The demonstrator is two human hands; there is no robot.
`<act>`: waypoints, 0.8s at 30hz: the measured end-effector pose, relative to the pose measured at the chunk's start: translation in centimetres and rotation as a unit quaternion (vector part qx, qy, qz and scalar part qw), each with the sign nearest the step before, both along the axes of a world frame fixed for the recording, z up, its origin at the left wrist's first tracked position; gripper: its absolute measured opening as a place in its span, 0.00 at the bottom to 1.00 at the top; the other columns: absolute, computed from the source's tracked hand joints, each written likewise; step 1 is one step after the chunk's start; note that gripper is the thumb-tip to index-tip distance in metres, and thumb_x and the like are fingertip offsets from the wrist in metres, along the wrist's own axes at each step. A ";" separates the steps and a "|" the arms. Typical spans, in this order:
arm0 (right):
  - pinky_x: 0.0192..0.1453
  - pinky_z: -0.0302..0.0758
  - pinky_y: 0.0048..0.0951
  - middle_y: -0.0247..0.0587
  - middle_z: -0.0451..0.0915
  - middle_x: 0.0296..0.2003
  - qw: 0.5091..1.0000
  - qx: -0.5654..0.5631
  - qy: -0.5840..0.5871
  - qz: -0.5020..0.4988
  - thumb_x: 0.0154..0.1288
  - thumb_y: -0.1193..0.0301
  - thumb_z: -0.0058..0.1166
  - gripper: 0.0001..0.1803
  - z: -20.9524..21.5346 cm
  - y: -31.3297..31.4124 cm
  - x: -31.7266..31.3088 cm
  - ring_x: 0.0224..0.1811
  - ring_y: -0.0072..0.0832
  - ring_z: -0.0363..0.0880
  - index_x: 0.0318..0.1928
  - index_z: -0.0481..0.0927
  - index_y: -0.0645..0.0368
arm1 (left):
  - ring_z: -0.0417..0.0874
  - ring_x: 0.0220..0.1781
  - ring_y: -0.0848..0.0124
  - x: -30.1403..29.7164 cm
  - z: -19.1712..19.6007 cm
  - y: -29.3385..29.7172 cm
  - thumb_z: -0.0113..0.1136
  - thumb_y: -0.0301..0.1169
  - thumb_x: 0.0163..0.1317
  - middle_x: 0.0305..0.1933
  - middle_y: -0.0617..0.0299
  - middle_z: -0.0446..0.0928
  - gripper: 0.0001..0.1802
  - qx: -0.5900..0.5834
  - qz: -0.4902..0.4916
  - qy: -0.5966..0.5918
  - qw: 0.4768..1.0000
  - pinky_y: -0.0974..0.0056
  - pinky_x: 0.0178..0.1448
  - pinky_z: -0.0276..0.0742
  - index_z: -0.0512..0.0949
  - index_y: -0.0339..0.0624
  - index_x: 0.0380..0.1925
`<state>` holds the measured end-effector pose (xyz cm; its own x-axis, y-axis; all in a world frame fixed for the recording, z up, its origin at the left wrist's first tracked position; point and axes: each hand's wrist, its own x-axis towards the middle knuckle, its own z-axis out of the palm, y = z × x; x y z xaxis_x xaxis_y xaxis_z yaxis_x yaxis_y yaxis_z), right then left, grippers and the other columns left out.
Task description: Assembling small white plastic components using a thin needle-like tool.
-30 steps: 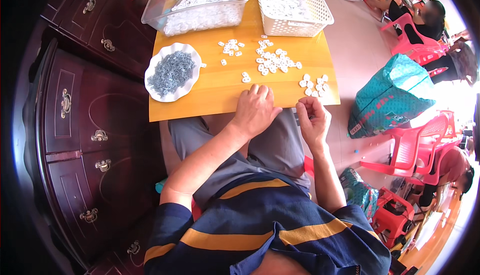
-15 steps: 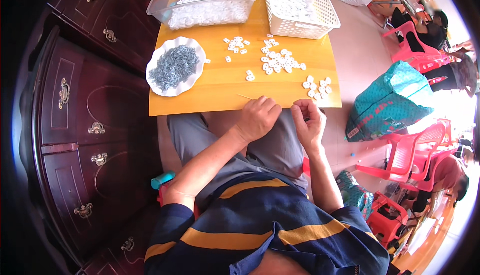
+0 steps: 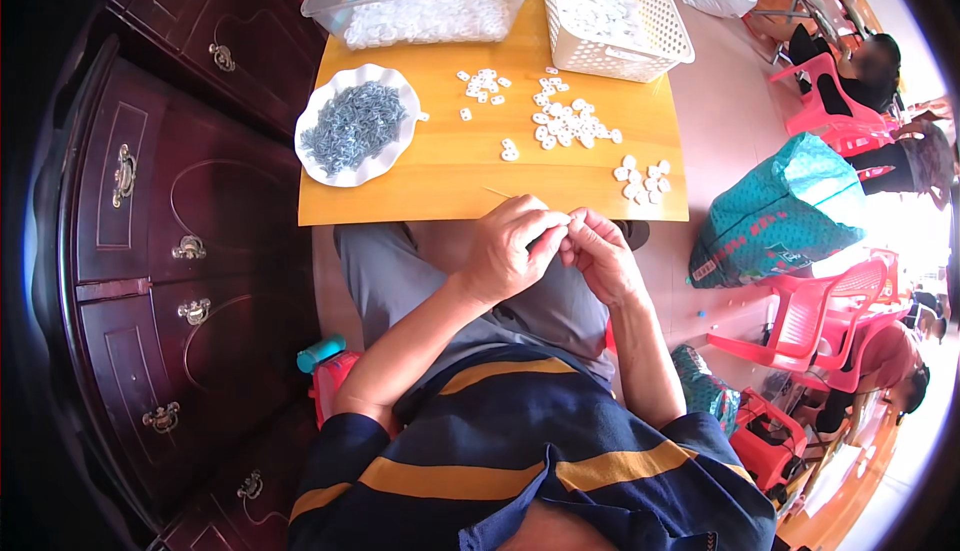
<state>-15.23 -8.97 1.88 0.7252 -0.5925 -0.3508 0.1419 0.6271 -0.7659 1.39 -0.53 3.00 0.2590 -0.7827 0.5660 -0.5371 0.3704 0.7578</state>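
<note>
Just past the table's near edge, over my lap, my left hand (image 3: 513, 249) and my right hand (image 3: 606, 263) meet at the fingertips. Both are closed in a pinch, and what they hold is too small or hidden to make out. A thin pale sliver (image 3: 495, 192) shows beside my left knuckles; I cannot tell whether it lies on the table or sticks out of the hand. Small white two-holed plastic pieces lie beyond: a large cluster (image 3: 572, 125), a small group (image 3: 642, 182) at the right, another group (image 3: 484, 85) and a few pieces (image 3: 509, 150) nearer.
On the wooden table (image 3: 420, 203) stand a scalloped white plate (image 3: 347, 180) of grey-blue small parts, a clear tub (image 3: 420, 13) and a white basket (image 3: 625, 59) of white pieces. Dark drawers (image 3: 130, 181) flank the left; a teal bag (image 3: 775, 213) and pink chairs (image 3: 825, 311) the right.
My right hand has moved left and its fingertips now meet those of my left hand; before, the hands were apart. The view has shifted slightly.
</note>
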 end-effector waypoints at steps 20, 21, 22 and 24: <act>0.32 0.77 0.32 0.42 0.82 0.30 0.740 -0.594 0.296 -0.109 0.66 0.74 0.62 0.03 0.4 -3.8 3.8 0.25 0.33 0.81 0.36 0.82 0.60 | 0.76 0.30 0.84 1.0 -3.8 2.8 0.62 0.25 0.71 0.30 0.70 0.79 0.04 0.196 -0.066 0.290 0.935 0.74 0.35 0.73 0.80 0.35 0.37; 0.32 0.77 0.32 0.42 0.82 0.30 0.739 -0.595 0.296 -0.108 0.66 0.74 0.62 0.03 0.2 -4.8 4.0 0.25 0.33 0.81 0.36 0.82 0.60 | 0.76 0.30 0.84 0.9 -4.1 3.0 0.62 0.25 0.71 0.30 0.70 0.80 0.04 0.199 -0.067 0.295 0.932 0.75 0.35 0.73 0.81 0.35 0.37; 0.34 0.77 0.36 0.43 0.83 0.31 0.699 -0.629 0.322 -0.111 0.66 0.74 0.61 0.03 0.1 -5.6 4.2 0.28 0.37 0.82 0.36 0.81 0.59 | 0.76 0.30 0.84 0.9 -4.3 3.2 0.62 0.25 0.71 0.30 0.70 0.80 0.04 0.197 -0.067 0.296 0.932 0.75 0.35 0.73 0.81 0.35 0.37; 0.39 0.78 0.45 0.44 0.83 0.33 0.668 -0.646 0.347 -0.126 0.66 0.72 0.60 0.04 -0.2 -6.7 4.6 0.35 0.45 0.83 0.36 0.80 0.58 | 0.78 0.29 0.83 0.8 -4.6 3.5 0.63 0.24 0.71 0.29 0.69 0.80 0.04 0.179 -0.049 0.287 0.940 0.74 0.34 0.74 0.81 0.35 0.37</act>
<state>-10.60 -15.67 1.65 0.4744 -0.7982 0.3712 -0.5516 -0.5982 -0.5813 2.16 2.96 -1.62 0.3575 -0.9326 0.0507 0.0210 0.0623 0.9978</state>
